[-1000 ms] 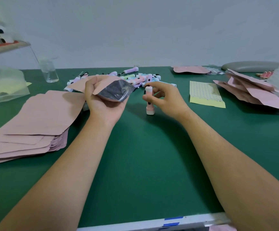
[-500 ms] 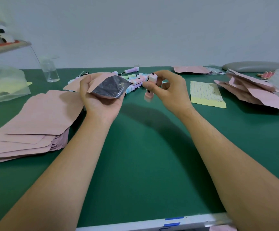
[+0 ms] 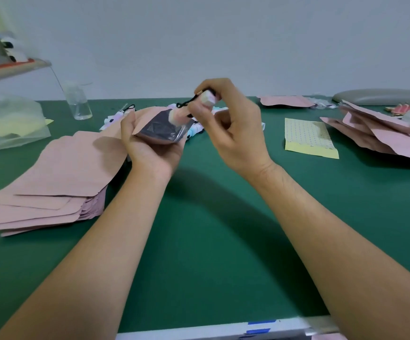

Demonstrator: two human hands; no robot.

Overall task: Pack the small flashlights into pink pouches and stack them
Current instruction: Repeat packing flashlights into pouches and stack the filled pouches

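My left hand [image 3: 150, 148] grips a pink pouch [image 3: 161, 127] with its silver-lined mouth spread open, held above the green table [image 3: 211, 241]. My right hand [image 3: 233, 128] pinches a small pink flashlight [image 3: 186, 111] with a black cord, tilted with its lower end at the pouch mouth. Behind my hands lies a heap of pastel flashlights [image 3: 199, 128], mostly hidden. A thick stack of flat pink pouches [image 3: 51, 182] sits at the left. A looser pile of pink pouches [image 3: 380, 136] lies at the far right.
A yellow dotted sheet [image 3: 308, 137] lies right of my hands. A clear small bottle [image 3: 78, 104] and a clear plastic bag [image 3: 7, 123] stand at the back left under a shelf [image 3: 10, 69]. A grey pad [image 3: 375, 96] lies at the back right.
My right hand lifted the pink flashlight off the table, turned it and brought it left to the pouch mouth. My left hand raised the pouch slightly and kept it open.
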